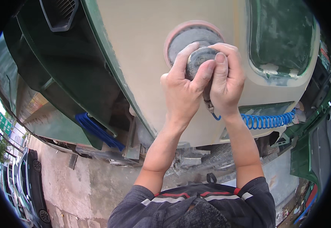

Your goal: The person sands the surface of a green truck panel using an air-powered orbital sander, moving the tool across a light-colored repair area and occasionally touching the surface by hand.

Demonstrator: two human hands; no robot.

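Both hands are wrapped round an air sander (pixel 196 35) with a wide round pad and a dark, dusty top. My left hand (pixel 182 89) grips its left side, the thumb angled over the top. On the other side my right hand (pixel 228 78) closes round it, thumb up beside the left one. The pad lies against a cream-coated vehicle panel (pixel 139 34); the contact under it is hidden. Below the hands, a metal fitting (pixel 210 106) joins the sander to a blue coiled air hose (pixel 268 121), which runs off to the right. Pale dust coats my fingers.
A green-rimmed window opening (pixel 281 38) is at the upper right. To the left is an open door gap with a dark green door (pixel 59 87) and a blue cloth-like bundle (pixel 99 131). Debris (pixel 192 157) lies below the panel. Parked cars (pixel 32 186) stand at far left.
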